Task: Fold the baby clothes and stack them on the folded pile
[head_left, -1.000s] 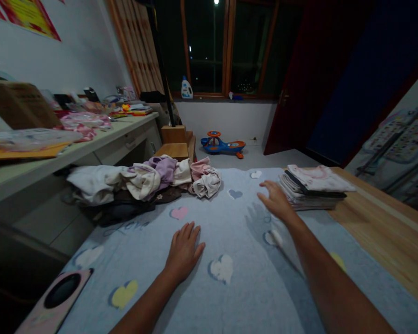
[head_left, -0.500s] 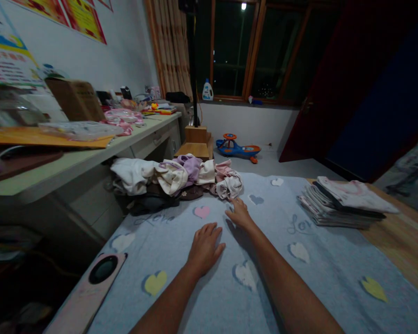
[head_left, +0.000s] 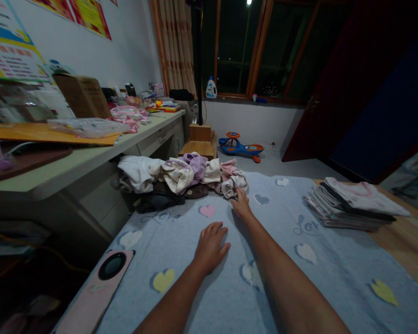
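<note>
My left hand [head_left: 210, 245] lies flat and open on a light blue blanket [head_left: 282, 260] printed with hearts. My right hand [head_left: 241, 204] reaches forward to a heap of loose clothes [head_left: 181, 174] at the blanket's far left, its fingertips touching a pale pink and beige garment [head_left: 232, 181] at the heap's right end. I cannot see whether those fingers have closed on the cloth. A stack of folded clothes [head_left: 351, 204] sits at the blanket's right edge.
A pink phone [head_left: 97, 287] lies at the blanket's near left corner. A long desk [head_left: 73, 162] with boxes and clutter runs along the left wall. A wooden surface [head_left: 404, 236] shows at the right. A toy ride-on car [head_left: 242, 146] stands on the floor beyond.
My right hand has swung from beside the folded stack leftward across the blanket to the heap of loose clothes. My left hand stayed flat. The view turned left.
</note>
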